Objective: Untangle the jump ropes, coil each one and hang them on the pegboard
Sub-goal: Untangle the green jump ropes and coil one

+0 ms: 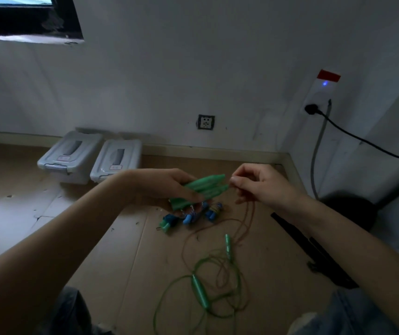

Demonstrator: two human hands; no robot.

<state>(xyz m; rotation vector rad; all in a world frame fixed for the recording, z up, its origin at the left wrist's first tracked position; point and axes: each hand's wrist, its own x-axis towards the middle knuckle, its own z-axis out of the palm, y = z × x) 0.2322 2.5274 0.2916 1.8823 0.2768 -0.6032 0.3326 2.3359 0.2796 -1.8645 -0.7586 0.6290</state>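
Up front, my left hand [167, 189] grips a bundle of green handles [203, 189], fingers curled round them; their long axis runs nearly level, tips pointing right and slightly up toward my right hand [259, 187]. That right hand pinches something thin at the handle tips with thumb and forefinger, most likely the brown cord [244, 223] that trails down from it, though I cannot make out the contact itself. Below the left hand lie small blue pieces [211, 212] on the cardboard floor [111, 250]; in this dim light I cannot tell what they are, nor whether they touch the bundle. Nearer to me a green rope [179, 281] sprawls in loose loops on the floor, crossing the brown cord, with one green handle [201, 291] lying lengthwise toward me and a second [228, 245] standing nearly upright in the picture. Which cord belongs to which handle is lost in the tangle. Two grey lidded bins [92, 158] sit against the wall beside a wall socket [206, 122]; a black cable [362, 141] runs off the right edge, and a dark object at far right is cut off.
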